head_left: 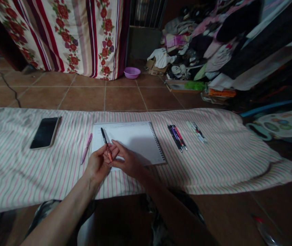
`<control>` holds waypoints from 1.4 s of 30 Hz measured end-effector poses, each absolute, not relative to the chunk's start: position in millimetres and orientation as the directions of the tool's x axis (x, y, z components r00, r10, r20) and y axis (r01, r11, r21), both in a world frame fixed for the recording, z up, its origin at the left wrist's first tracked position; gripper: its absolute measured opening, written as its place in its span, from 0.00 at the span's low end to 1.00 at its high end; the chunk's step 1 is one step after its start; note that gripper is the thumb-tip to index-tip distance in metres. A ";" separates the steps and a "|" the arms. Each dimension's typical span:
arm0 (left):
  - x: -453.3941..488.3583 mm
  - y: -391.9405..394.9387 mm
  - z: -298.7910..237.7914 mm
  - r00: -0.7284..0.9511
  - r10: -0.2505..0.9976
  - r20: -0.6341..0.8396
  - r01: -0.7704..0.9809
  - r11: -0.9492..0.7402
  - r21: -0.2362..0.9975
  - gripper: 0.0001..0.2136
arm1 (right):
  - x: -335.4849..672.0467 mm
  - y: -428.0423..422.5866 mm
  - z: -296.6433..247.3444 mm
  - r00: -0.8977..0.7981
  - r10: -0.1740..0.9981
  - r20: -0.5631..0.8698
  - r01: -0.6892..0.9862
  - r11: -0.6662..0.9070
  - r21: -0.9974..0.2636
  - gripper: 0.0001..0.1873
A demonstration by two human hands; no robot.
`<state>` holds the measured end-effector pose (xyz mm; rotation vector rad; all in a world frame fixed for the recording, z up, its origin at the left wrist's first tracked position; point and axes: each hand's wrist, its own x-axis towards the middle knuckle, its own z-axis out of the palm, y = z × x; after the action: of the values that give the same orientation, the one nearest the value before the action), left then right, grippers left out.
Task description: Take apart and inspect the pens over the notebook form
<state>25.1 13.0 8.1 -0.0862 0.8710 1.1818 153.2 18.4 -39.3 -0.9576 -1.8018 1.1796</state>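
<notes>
A spiral notebook (135,138) lies open to a white page on a striped cloth (212,160). Over its near left corner both my hands meet around a pen (106,141) with a black upper half and an orange lower end. My left hand (98,165) pinches the orange end. My right hand (126,160) has its fingers closed against the same pen from the right. A pink pen (86,148) lies on the cloth just left of the notebook.
A black phone (44,132) lies on the cloth at the left. Several pens (177,137) and more pens (196,131) lie right of the notebook. Beyond are tiled floor, a floral curtain (79,34), a purple bowl (131,72) and piled clothes (199,41).
</notes>
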 end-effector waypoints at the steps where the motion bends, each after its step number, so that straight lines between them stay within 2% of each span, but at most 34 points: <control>1: 24.7 13.1 7.4 0.111 0.772 -0.625 -0.832 0.417 0.367 0.13 | 152.8 18.8 -39.4 -0.424 0.882 0.205 0.168 0.299 -0.940 0.40; 12: 25.3 15.4 12.2 0.070 0.787 -0.613 -0.853 0.366 0.372 0.15 | 152.3 17.9 -37.8 -0.401 0.872 0.280 0.191 0.379 -0.906 0.40; 17: 27.9 16.3 7.3 0.041 0.744 -0.667 -0.846 0.382 0.373 0.15 | 151.5 16.8 -39.7 -0.418 0.854 0.311 0.238 0.433 -0.869 0.40; 22: 31.6 13.2 2.8 0.002 0.735 -0.678 -0.820 0.389 0.420 0.13 | 151.5 15.7 -45.0 -0.434 0.841 0.323 0.293 0.471 -0.832 0.42; 30: 34.4 12.5 -1.2 -0.069 0.747 -0.661 -0.808 0.346 0.476 0.14 | 150.9 13.1 -49.5 -0.450 0.806 0.384 0.309 0.544 -0.780 0.38; 37: 33.0 11.0 4.2 -0.011 0.780 -0.626 -0.818 0.353 0.454 0.13 | 147.7 16.8 -44.4 -0.431 0.838 0.336 0.321 0.490 -0.810 0.42; 42: 26.4 13.3 9.3 0.002 0.815 -0.580 -0.812 0.340 0.474 0.12 | 144.8 14.3 -42.1 -0.308 0.905 0.292 0.328 0.389 -0.861 0.41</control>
<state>26.4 13.3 9.3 0.0034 0.9125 1.2759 144.8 14.3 -42.1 -1.0691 -1.8323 0.8933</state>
